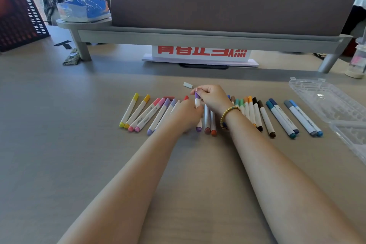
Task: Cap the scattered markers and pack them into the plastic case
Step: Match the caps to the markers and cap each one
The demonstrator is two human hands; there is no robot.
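Mid-desk, left hand (187,114) gripped the white marker barrel (197,102); right hand (213,98) pinched its purple cap (196,95). Best pushed straight on till seated, w/ barrel steady. Plastic case (324,101) lay open far right.

— What couldn't you make out?
— The plastic case (326,101) ran off the right edge, and the left hand (186,116) hid the lower barrel of the purple marker (197,99).
— And the sign (201,53)?
— Its top was hidden.
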